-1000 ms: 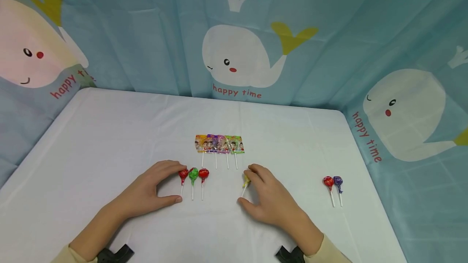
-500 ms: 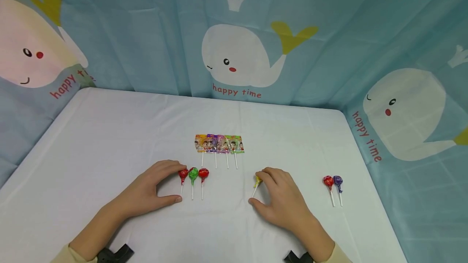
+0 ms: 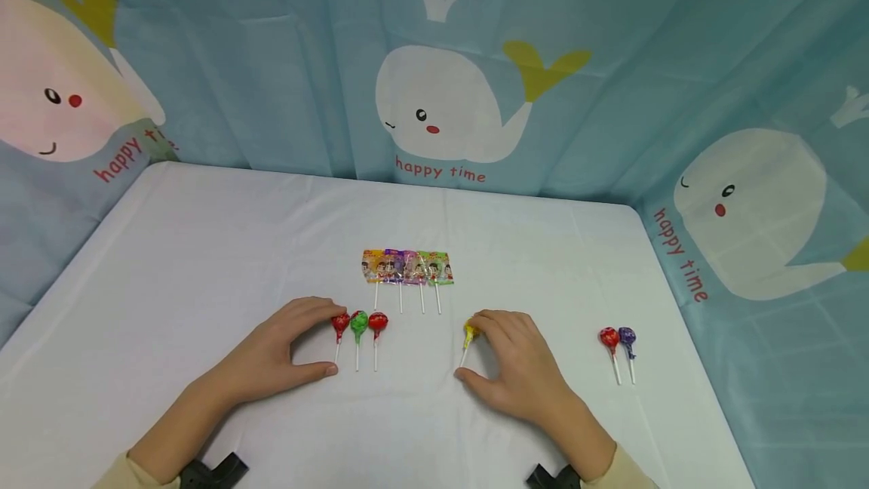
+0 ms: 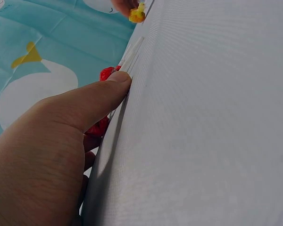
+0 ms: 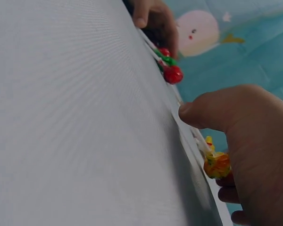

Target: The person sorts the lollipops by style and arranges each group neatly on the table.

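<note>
In the head view my left hand (image 3: 285, 349) holds the leftmost red lollipop (image 3: 340, 323) lengthwise, fingertips at its candy head and thumb by the stick's end. Beside it lie a green lollipop (image 3: 358, 323) and another red lollipop (image 3: 377, 322), heads level in a row. Farther right, my right hand (image 3: 519, 361) grips a yellow lollipop (image 3: 470, 333), fingers at the head and thumb near the stick's lower end. The right wrist view shows this yellow-orange wrapper (image 5: 217, 165) close up, low over the white cloth. Part of the left red head is covered by the fingers.
Behind the row, several flat-wrapped lollipops (image 3: 407, 268) overlap in a line, sticks toward me. A red lollipop (image 3: 609, 337) and a purple lollipop (image 3: 627, 336) lie at the right. White cloth (image 3: 204, 247) covers the table; a whale-print curtain (image 3: 305, 96) hangs behind.
My right hand has carried the yellow lollipop rightward, then a little back to the left, with its stick turning more upright. The left hand and its row stay still.
</note>
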`<state>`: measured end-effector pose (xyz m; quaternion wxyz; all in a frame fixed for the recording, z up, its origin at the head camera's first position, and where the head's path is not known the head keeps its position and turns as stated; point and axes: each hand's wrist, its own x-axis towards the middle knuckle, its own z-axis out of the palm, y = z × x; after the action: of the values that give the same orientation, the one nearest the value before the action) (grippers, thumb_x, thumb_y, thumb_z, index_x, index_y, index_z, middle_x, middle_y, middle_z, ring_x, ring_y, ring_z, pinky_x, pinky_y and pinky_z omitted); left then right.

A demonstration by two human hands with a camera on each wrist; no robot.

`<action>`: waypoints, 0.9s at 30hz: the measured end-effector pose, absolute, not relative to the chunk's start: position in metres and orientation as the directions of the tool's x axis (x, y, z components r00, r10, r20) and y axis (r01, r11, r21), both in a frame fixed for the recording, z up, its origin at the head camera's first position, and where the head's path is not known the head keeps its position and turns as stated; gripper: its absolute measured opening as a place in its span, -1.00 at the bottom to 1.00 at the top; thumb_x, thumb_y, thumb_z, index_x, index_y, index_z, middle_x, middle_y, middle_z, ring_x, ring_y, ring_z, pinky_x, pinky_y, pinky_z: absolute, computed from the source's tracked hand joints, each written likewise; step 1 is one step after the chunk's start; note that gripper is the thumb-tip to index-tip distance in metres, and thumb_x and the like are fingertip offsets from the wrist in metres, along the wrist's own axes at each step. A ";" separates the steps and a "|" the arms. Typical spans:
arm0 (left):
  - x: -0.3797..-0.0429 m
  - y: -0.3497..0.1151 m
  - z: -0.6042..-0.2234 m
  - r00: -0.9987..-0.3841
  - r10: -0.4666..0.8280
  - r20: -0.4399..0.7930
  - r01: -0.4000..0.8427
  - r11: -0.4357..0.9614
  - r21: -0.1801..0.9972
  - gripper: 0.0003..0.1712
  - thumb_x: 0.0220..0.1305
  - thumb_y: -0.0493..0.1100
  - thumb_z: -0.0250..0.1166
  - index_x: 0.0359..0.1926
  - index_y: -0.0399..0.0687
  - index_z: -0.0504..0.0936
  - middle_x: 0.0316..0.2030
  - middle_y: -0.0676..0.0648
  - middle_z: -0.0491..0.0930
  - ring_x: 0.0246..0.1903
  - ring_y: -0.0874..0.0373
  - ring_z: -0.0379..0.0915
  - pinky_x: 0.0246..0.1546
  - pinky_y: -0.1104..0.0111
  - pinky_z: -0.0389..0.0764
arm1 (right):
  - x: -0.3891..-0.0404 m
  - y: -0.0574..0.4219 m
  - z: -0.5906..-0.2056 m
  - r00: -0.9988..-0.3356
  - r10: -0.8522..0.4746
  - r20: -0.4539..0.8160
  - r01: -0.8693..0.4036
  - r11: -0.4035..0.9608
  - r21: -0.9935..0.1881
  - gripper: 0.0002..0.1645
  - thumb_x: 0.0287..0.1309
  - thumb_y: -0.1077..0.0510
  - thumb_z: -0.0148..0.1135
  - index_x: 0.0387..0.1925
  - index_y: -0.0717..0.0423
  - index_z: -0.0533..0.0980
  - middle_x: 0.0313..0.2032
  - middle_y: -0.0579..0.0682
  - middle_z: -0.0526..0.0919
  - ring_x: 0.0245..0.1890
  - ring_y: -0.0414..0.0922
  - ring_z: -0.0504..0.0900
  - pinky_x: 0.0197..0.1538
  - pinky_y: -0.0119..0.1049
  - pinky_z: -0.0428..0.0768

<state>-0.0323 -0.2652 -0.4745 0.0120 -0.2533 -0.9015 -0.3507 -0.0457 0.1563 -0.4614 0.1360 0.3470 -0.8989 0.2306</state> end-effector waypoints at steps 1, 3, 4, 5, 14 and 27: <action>-0.032 -0.265 -0.474 -0.872 0.447 0.197 0.463 0.628 0.626 -0.06 0.11 0.13 0.74 0.49 0.24 0.57 0.41 0.17 0.52 0.43 0.10 0.38 0.46 0.68 0.12 | -0.047 0.155 -0.461 -0.720 -0.564 0.404 -0.689 0.646 -0.327 -0.24 0.08 -0.24 0.62 0.19 0.08 0.62 0.15 -0.07 0.70 0.21 -0.05 0.65 0.33 0.00 0.53; -0.032 -0.266 -0.474 -0.876 0.442 0.194 0.458 0.633 0.624 -0.07 0.12 0.15 0.74 0.50 0.25 0.57 0.41 0.18 0.52 0.44 0.10 0.38 0.46 0.67 0.12 | -0.048 0.153 -0.461 -0.718 -0.569 0.402 -0.694 0.634 -0.342 -0.24 0.09 -0.24 0.62 0.19 0.07 0.61 0.14 -0.09 0.70 0.21 -0.06 0.65 0.33 -0.02 0.53; -0.032 -0.266 -0.474 -0.876 0.441 0.193 0.457 0.637 0.620 -0.07 0.12 0.16 0.74 0.50 0.26 0.57 0.41 0.18 0.52 0.44 0.09 0.38 0.46 0.67 0.12 | -0.049 0.152 -0.461 -0.716 -0.572 0.401 -0.696 0.627 -0.349 -0.24 0.09 -0.24 0.62 0.19 0.07 0.61 0.15 -0.09 0.70 0.21 -0.07 0.65 0.33 -0.02 0.52; -0.032 -0.266 -0.474 -0.877 0.439 0.192 0.456 0.639 0.620 -0.07 0.12 0.16 0.74 0.50 0.27 0.57 0.41 0.18 0.52 0.44 0.09 0.38 0.45 0.68 0.12 | -0.050 0.150 -0.460 -0.713 -0.575 0.402 -0.700 0.620 -0.354 -0.24 0.09 -0.25 0.62 0.20 0.07 0.61 0.15 -0.10 0.70 0.21 -0.07 0.65 0.33 -0.02 0.52; -0.033 -0.268 -0.474 -0.871 0.448 0.201 0.466 0.623 0.629 -0.07 0.12 0.14 0.74 0.50 0.24 0.57 0.41 0.18 0.52 0.43 0.11 0.38 0.45 0.70 0.10 | -0.058 0.139 -0.461 -0.676 -0.619 0.401 -0.737 0.552 -0.391 -0.22 0.11 -0.26 0.63 0.23 0.05 0.60 0.25 -0.11 0.67 0.29 -0.08 0.62 0.42 -0.01 0.46; -0.033 -0.265 -0.474 -0.871 0.449 0.200 0.466 0.625 0.626 -0.07 0.11 0.13 0.75 0.49 0.23 0.58 0.40 0.18 0.53 0.43 0.10 0.38 0.46 0.68 0.12 | -0.069 0.114 -0.460 -0.598 -0.683 0.419 -0.800 0.483 -0.355 -0.22 0.14 -0.31 0.58 0.22 0.05 0.60 0.25 -0.10 0.67 0.33 -0.14 0.59 0.50 0.05 0.43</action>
<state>-0.0327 -0.2654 -0.4736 0.0123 -0.2539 -0.9013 -0.3509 -0.0692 0.1142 -0.4596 0.1107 0.4342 -0.8540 0.2644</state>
